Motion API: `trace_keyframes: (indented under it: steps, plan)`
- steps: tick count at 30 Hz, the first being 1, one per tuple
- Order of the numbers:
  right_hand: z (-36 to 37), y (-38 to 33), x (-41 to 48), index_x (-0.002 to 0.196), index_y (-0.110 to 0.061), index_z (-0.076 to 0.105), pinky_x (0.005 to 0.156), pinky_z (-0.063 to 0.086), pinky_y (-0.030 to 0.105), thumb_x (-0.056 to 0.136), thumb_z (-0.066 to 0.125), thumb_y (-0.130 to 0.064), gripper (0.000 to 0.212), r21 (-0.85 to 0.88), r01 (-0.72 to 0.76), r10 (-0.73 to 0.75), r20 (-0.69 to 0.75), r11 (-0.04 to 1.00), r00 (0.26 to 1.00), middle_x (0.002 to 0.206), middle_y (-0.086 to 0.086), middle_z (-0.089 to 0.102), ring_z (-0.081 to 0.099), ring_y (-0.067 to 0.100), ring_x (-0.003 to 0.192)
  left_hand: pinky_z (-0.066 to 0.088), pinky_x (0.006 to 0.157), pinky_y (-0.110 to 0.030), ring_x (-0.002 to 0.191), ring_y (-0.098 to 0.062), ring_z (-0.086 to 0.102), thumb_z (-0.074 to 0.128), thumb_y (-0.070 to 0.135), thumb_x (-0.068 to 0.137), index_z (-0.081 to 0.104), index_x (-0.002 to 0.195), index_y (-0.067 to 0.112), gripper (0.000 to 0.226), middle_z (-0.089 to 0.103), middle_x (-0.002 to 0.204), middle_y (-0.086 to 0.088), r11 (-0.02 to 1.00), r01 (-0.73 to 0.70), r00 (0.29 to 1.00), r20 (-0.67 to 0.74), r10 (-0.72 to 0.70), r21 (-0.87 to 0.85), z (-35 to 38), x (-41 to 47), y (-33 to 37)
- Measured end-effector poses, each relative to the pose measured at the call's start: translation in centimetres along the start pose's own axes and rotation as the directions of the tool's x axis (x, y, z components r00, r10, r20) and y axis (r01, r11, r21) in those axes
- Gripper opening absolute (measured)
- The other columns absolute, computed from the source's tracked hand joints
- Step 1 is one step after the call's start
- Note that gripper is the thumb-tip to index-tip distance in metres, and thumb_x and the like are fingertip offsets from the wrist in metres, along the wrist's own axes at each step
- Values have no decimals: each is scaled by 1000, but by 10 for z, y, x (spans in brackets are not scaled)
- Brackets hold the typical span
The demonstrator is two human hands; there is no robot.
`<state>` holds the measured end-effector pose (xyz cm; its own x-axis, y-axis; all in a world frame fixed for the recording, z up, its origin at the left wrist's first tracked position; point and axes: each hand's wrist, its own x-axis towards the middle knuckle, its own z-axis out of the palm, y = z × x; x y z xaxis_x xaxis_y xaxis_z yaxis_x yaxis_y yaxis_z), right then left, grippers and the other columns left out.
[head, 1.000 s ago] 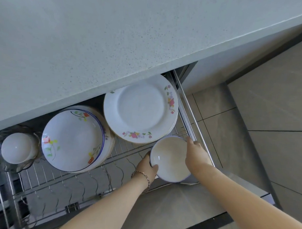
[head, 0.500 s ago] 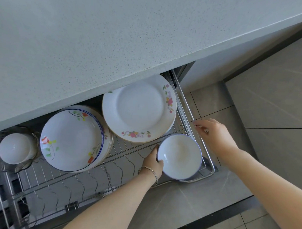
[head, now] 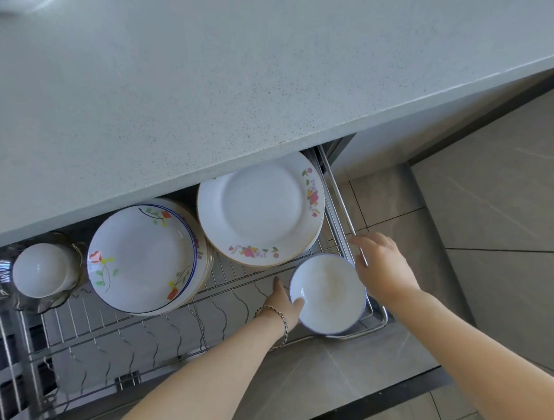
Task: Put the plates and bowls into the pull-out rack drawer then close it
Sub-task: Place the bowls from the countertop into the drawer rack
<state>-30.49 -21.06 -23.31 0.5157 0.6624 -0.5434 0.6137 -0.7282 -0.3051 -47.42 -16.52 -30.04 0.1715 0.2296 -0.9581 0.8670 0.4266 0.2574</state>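
While my left hand [head: 283,299] pinches the bowl's [head: 327,295] near rim, steadying it in the rack's [head: 367,327] lower-right corner below the plates [head: 260,209], my right hand [head: 383,267] hovers open and empty beside the side rail [head: 339,193].

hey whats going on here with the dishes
A person is loading a pull-out wire rack drawer under the counter. The left hand holds a white bowl by its rim at the rack's front right corner, while the right hand hovers open beside it. Two plate stacks already sit inside, and the drawer is open.
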Motion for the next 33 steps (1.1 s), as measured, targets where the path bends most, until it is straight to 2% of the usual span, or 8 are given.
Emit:
trace_keyframes:
  steps: [4, 10, 14, 18, 24, 27, 30, 33]
  plan:
    - [-25, -44, -11, 118, -14, 62, 86, 48, 33, 92, 42, -9, 33, -47, 101, -97, 94, 994, 991, 118, 3, 60, 55, 25, 114, 44, 92, -17, 119, -24, 56, 43, 21, 94, 40, 136, 9, 44, 54, 134, -9, 991, -93, 995, -37, 97, 95, -33, -53, 13]
    - [-75, -175, -33, 122, -24, 58, 91, 46, 27, 93, 45, -18, 32, -4, 370, -333, 424, 929, 842, 98, -6, 60, 56, 12, 95, 45, 75, -14, 98, -13, 62, 45, 14, 93, 62, 102, 22, 21, 68, 99, 1, 926, -370, 877, -301, 375, 74, -145, -149, 6]
    - [-97, -282, -53, 124, -27, 56, 90, 41, 24, 94, 43, -22, 34, -69, 553, -480, 413, 831, 774, 114, -7, 64, 55, 13, 109, 52, 90, -35, 93, -23, 67, 45, 15, 89, 52, 77, 36, 26, 65, 77, 7, 873, -488, 728, -547, 413, 10, -246, -208, -9]
    - [-88, -390, -61, 123, -26, 56, 86, 40, 23, 93, 46, -29, 31, -15, 592, -553, 339, 805, 761, 107, -6, 64, 57, 14, 108, 52, 92, -38, 95, -28, 67, 45, 5, 91, 55, 79, 30, 29, 66, 80, 3, 874, -486, 613, -709, 349, 11, -351, -230, -46]
    - [-16, -547, -54, 135, -18, 43, 98, 48, 37, 92, 47, -43, 51, 166, 468, -496, 267, 868, 826, 123, 7, 61, 61, 26, 108, 48, 87, -33, 101, -30, 64, 44, 5, 88, 57, 91, 18, 20, 68, 108, -14, 924, -362, 609, -782, 135, -122, -467, -226, -121]
    - [20, -610, -53, 143, -11, 26, 79, 57, 37, 92, 48, -41, 62, 444, 200, -385, 378, 873, 842, 117, 15, 60, 65, 26, 75, 49, 86, -35, 99, -30, 65, 44, 4, 86, 54, 79, 22, 22, 67, 107, -13, 911, -356, 643, -762, 75, -211, -497, -217, -151]
    - [46, -644, -46, 138, -11, 29, 61, 58, 31, 91, 51, -29, 55, 568, 1, -312, 451, 823, 836, 121, 16, 53, 61, 23, 60, 47, 73, -31, 87, -30, 63, 44, 0, 85, 50, 71, 27, 31, 65, 103, -17, 849, -415, 674, -738, 45, -327, -512, -211, -170]
    - [64, -651, -39, 122, -9, 40, 82, 58, 43, 87, 46, -11, 35, 619, -77, -267, 443, 781, 856, 111, 14, 51, 64, 29, 76, 44, 65, -27, 71, -20, 58, 42, -2, 89, 57, 93, 12, 22, 59, 96, -14, 777, -483, 703, -708, 69, -404, -515, -213, -178]
